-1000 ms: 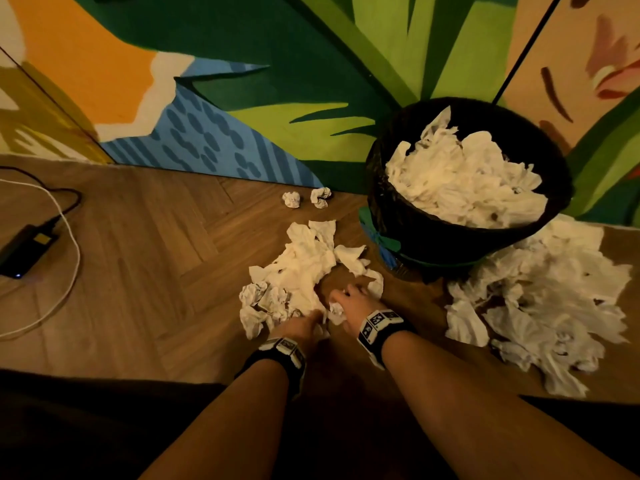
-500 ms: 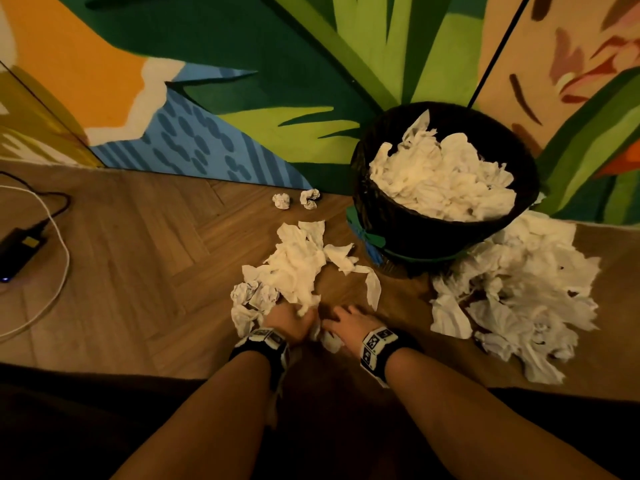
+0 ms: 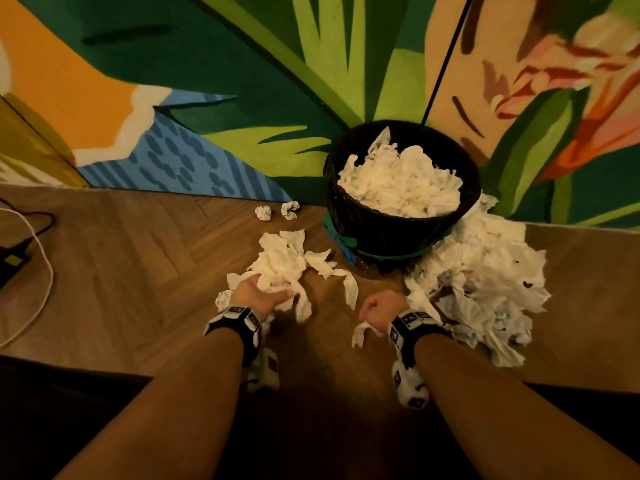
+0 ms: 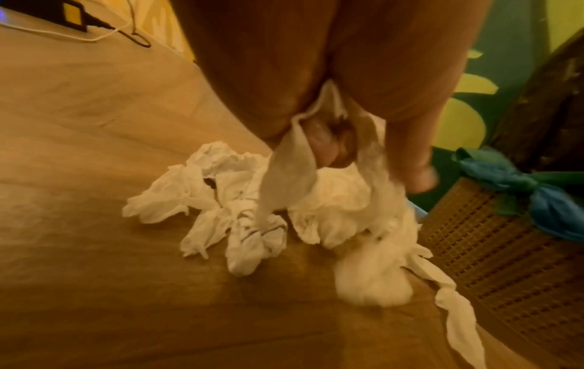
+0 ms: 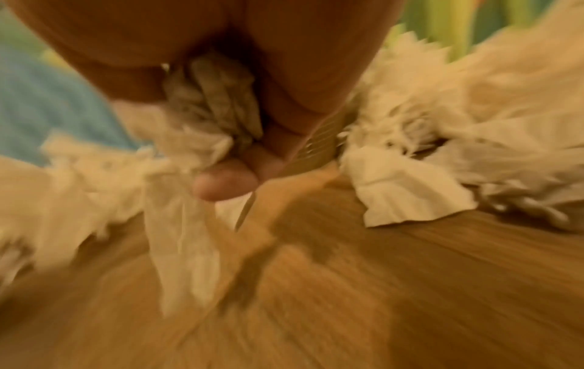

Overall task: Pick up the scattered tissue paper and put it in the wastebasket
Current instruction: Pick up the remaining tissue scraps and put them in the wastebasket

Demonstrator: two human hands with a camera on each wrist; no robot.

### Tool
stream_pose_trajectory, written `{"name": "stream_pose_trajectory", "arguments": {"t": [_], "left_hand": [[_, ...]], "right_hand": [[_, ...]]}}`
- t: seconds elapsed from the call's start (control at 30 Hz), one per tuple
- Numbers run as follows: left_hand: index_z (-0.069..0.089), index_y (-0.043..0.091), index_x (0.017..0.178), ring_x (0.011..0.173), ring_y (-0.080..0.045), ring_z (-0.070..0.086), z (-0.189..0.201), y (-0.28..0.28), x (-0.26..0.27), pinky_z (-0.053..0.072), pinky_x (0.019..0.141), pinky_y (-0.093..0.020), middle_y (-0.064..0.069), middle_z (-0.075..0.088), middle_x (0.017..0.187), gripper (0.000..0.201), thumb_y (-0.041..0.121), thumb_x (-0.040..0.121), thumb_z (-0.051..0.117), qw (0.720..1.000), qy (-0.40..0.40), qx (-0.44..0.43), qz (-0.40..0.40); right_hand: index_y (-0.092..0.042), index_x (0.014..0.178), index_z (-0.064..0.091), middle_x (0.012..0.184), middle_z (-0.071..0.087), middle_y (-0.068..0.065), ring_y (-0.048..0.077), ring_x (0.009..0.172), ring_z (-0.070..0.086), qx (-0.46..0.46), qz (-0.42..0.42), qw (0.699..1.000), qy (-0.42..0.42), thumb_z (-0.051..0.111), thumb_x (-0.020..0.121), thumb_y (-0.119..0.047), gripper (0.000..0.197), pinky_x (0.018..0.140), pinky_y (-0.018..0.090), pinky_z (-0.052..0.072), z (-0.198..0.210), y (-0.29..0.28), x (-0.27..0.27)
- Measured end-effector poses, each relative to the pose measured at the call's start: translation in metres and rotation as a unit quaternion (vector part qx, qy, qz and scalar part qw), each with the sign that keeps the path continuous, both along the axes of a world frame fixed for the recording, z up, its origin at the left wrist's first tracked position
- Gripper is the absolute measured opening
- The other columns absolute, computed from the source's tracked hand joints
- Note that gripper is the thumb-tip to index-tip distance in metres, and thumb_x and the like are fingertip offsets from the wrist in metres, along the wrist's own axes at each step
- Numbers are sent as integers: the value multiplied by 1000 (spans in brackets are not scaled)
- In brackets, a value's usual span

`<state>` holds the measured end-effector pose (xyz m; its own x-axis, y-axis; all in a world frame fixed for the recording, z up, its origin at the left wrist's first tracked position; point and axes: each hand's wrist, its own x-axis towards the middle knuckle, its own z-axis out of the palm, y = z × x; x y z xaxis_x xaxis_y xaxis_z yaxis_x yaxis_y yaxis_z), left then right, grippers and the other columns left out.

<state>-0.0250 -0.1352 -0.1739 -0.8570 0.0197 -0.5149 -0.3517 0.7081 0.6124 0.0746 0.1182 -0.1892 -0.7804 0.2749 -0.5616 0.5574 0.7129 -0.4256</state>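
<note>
A black-lined wastebasket (image 3: 388, 230) stands against the painted wall, heaped with white tissue (image 3: 401, 181). A pile of crumpled tissue (image 3: 280, 261) lies on the wood floor left of it. My left hand (image 3: 259, 294) grips a bunch from that pile; the left wrist view shows strips of tissue (image 4: 294, 172) hanging from the curled fingers (image 4: 328, 142). My right hand (image 3: 381, 308) is a fist holding a wad of tissue (image 5: 218, 104), with a strip (image 3: 360, 336) dangling below. A larger tissue heap (image 3: 485, 278) lies right of the basket, beside my right hand.
Two small tissue balls (image 3: 277, 211) lie near the wall. A dark device with a yellow label (image 3: 14, 259) and white and black cables (image 3: 45, 271) are on the floor at far left. The basket's woven side (image 4: 493, 249) is close to my left hand.
Both hands were together at the near edge of the left pile. My right hand has pulled away to the right with tissue; my left hand has closed on a bunch and lifted a little.
</note>
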Motion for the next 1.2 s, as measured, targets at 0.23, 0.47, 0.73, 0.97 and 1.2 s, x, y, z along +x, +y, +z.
{"name": "stream_pose_trajectory", "arguments": {"t": [0.23,0.47,0.73,0.97,1.2], "left_hand": [[57,13,123,99,-28,66,39,29,-8,55,79,-34,-10,65,120,27,8,96,52,984,75,144,73],[51,18,72,61,-25,50,91,64,-35,41,57,-35,-12,54,74,20,17,91,44,932,140,279,183],[40,20,76,79,-18,38,166,127,-57,35,76,-37,-5,40,81,22,25,98,38,880,146,425,157],[56,19,108,74,-15,59,171,164,-50,51,68,-29,-12,67,96,19,11,92,63,885,311,313,-150],[69,18,76,73,-19,62,146,161,-57,54,70,-35,-3,68,78,18,32,87,66,878,371,20,-302]], "right_hand": [[-21,65,69,84,67,-2,15,66,68,-35,-247,965,76,70,77,-4,21,62,29,59,23,47,15],[-7,81,73,76,73,15,28,64,66,-145,-511,828,181,61,84,-12,13,62,33,55,65,109,12],[-20,70,53,81,54,8,23,64,50,-296,-589,634,404,51,77,-28,11,56,28,38,164,127,-20],[-29,116,35,109,51,4,22,81,52,-40,-180,915,358,45,95,-15,27,76,33,40,180,90,-28],[-26,94,60,101,63,-6,23,102,59,107,-129,921,350,61,91,-45,20,94,42,47,159,90,-23]]}}
